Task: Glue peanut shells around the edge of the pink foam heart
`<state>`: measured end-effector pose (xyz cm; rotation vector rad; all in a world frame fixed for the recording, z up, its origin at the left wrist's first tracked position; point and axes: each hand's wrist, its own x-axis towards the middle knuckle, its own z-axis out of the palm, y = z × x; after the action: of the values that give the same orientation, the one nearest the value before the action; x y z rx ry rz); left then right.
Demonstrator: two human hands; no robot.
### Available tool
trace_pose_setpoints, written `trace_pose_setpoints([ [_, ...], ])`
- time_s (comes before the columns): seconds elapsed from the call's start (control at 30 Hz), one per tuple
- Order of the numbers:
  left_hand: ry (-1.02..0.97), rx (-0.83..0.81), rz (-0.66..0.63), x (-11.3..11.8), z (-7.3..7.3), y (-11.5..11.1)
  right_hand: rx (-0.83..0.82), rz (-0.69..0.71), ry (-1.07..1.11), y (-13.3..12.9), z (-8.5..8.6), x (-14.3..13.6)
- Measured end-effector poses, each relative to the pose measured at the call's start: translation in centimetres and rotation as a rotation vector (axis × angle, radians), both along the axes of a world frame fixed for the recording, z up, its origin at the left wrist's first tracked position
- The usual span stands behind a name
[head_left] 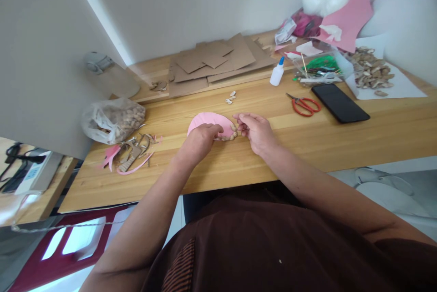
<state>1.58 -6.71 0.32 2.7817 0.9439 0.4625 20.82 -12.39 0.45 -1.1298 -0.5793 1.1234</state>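
Leaning over the worktop (287, 158), both hands meet at a pink oval piece (205, 120), which lies flat, near the middle, approx. in front of the body. L hand (204, 137) is over its near side, fingers curled down; can't tell if they grip it. R hand (254, 128) is just beside its R end, thumb & fingertips drawn close; can't tell if anything's between them.

Progress, as far as visible: a row of tan shell pcs (232, 137) lines the near R edge; far edge & most of the top look bare pink, near L part hidden by L hand. A few loose pcs (231, 99) sit apart, beyond the oval. More stock: shell pile (373, 73) on white paper, far R, plus a filled plastic bag (114, 119), far L, w/ offcuts (131, 158) beside it. Glue-type bottle (276, 73) stands upright, capped; red-handled scissors (303, 105) lie near the phone (340, 103).
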Motion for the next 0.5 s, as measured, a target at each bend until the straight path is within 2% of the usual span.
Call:
trace_pose_setpoints([
  [0.5, -0.011, 0.031, -0.009, 0.09, -0.11, 0.08, -0.005, 0.000, 0.001, 0.04, 0.05, -0.02],
])
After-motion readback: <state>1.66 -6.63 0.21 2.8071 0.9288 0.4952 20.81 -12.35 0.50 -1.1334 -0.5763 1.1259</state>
